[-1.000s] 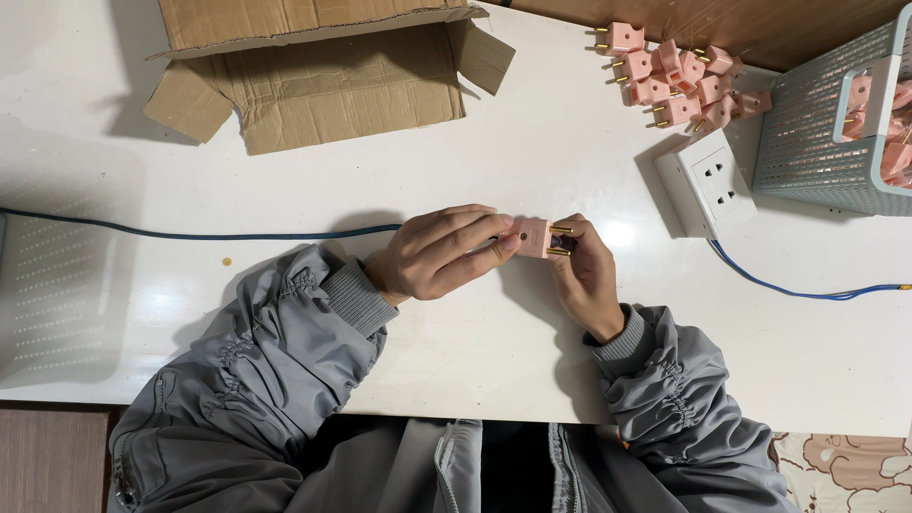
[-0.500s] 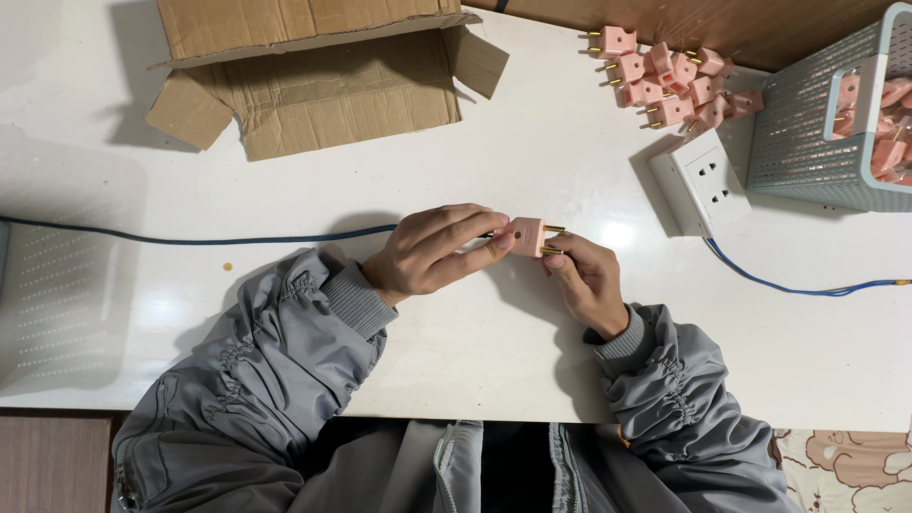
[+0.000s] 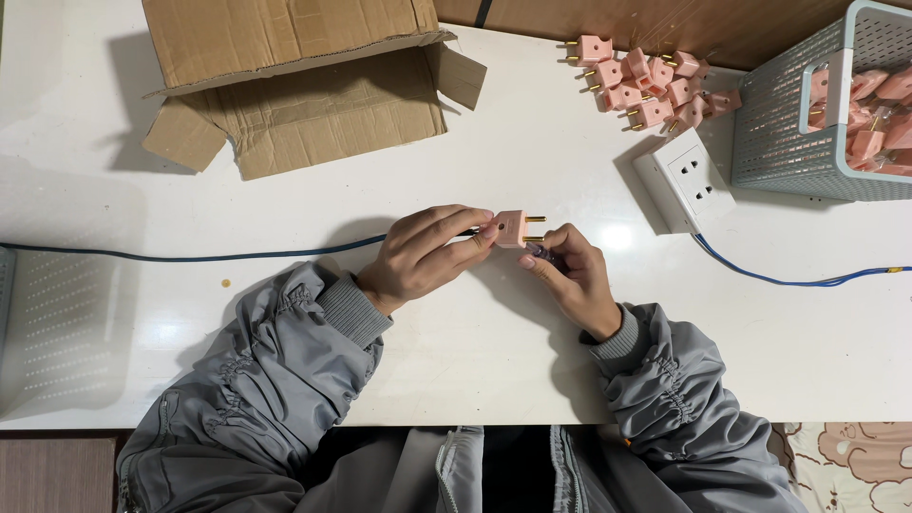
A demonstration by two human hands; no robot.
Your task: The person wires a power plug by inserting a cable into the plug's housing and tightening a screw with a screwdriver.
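My left hand [image 3: 425, 255] grips a pink two-pin plug [image 3: 513, 228] by its body, with the brass pins pointing right. A dark blue cable [image 3: 190, 255] runs from the left edge across the table to that hand. My right hand [image 3: 570, 275] sits just below and right of the plug, fingers pinched on a small dark tool [image 3: 539, 252] whose tip meets the plug's underside. Both arms wear grey jacket sleeves.
An open cardboard box [image 3: 294, 85] lies at the back left. A pile of pink plugs [image 3: 646, 85] sits at the back right beside a white socket block [image 3: 686, 180] with a blue lead [image 3: 788, 278]. A grey-blue basket [image 3: 807, 123] holds more pink plugs.
The plug has been turned, so its pins now point clearly right. My right hand has dropped slightly below it, with the small tool against the plug.
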